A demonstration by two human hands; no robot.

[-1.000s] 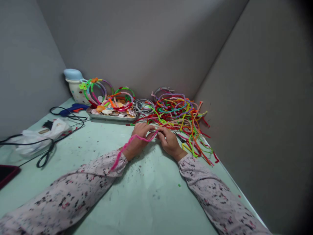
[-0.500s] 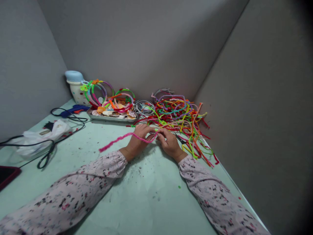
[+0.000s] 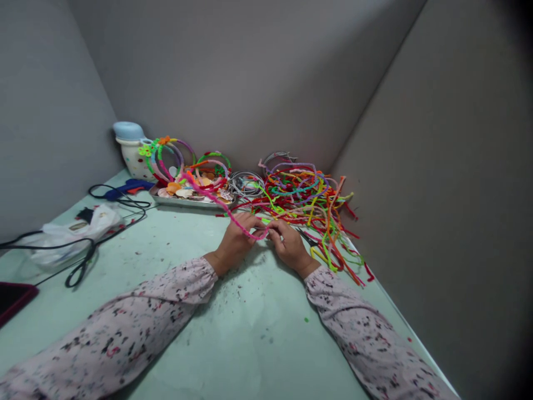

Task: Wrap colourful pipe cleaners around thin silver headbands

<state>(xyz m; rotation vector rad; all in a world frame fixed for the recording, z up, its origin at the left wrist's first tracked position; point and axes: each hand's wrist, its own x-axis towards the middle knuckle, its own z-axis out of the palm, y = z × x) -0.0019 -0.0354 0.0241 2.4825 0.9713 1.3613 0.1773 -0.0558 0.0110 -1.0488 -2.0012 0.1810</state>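
Both hands meet over the middle of the table, fingertips nearly touching. My right hand (image 3: 289, 247) is closed, pinching the end of a fuzzy pink pipe cleaner (image 3: 227, 208) between thumb and fingers. My left hand (image 3: 238, 239) is closed too, its thumb and fingers together at the same bend of the pipe cleaner. From there the long free part runs across the left fingers and rises toward the back left, in front of the tray. Whatever else may lie between the fingertips is hidden.
Behind the hands stand a metal tray (image 3: 187, 203) of shells, colourful hoops (image 3: 214, 154) and coiled wire (image 3: 245, 183). A heap of pipe cleaners (image 3: 300, 186) and black-bladed scissors (image 3: 307, 238) lie right. At left are a lidded cup (image 3: 132, 155), black cable (image 3: 89, 253) and plastic bag (image 3: 62, 239).
The free end of the pink pipe cleaner has swung upward and away, from near the left wrist to in front of the tray. Both hands stay nearly in place.
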